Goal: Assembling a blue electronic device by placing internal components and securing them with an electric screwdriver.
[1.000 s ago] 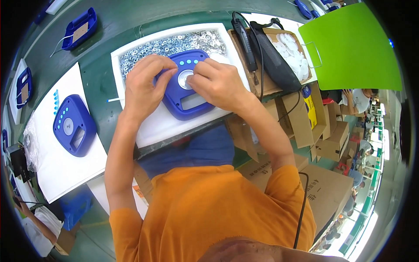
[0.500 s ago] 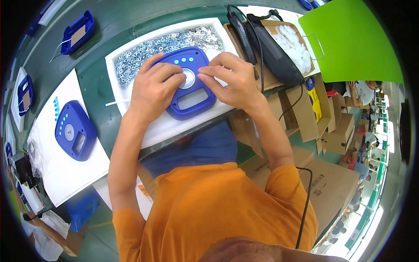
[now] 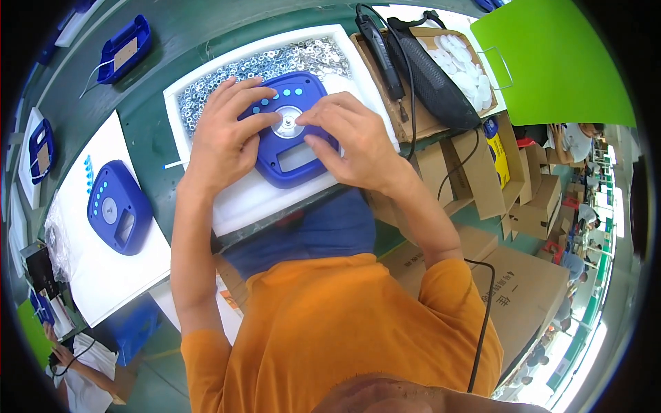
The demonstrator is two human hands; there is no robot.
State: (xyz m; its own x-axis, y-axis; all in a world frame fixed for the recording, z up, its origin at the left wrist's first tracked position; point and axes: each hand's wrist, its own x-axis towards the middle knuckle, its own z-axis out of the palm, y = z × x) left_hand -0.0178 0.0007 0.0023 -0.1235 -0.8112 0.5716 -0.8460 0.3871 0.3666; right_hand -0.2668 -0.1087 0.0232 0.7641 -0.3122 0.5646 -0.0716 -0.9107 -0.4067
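A blue plastic casing (image 3: 274, 150) with a row of light-blue buttons, a window opening and a round silver disc (image 3: 285, 132) lies face up in front of me. A small stud or fastener shows at the disc's centre. My left hand (image 3: 227, 138) rests over the casing's left side, fingers spread, its index fingertip touching the disc near the centre. From the right, my right hand (image 3: 354, 141) reaches the disc with its index fingertip, while its thumb stays apart near the window opening. Nothing shows held in either hand. Beneath the casing is a white foam tray (image 3: 237, 210).
Metal nuts and washers (image 3: 241, 70) fill the tray's back part. A similar blue casing (image 3: 135, 199) lies on a white sheet (image 3: 148, 272) at left. At right, a cardboard tray (image 3: 377, 110) holds white plastic pieces (image 3: 458, 69), a black corded tool (image 3: 382, 58) and a black pouch (image 3: 434, 79).
The left hand has spread its fingers back along the casing's left side, uncovering more of the disc. Both hands' pinched fingers have loosened. The right hand has moved slightly left and down.
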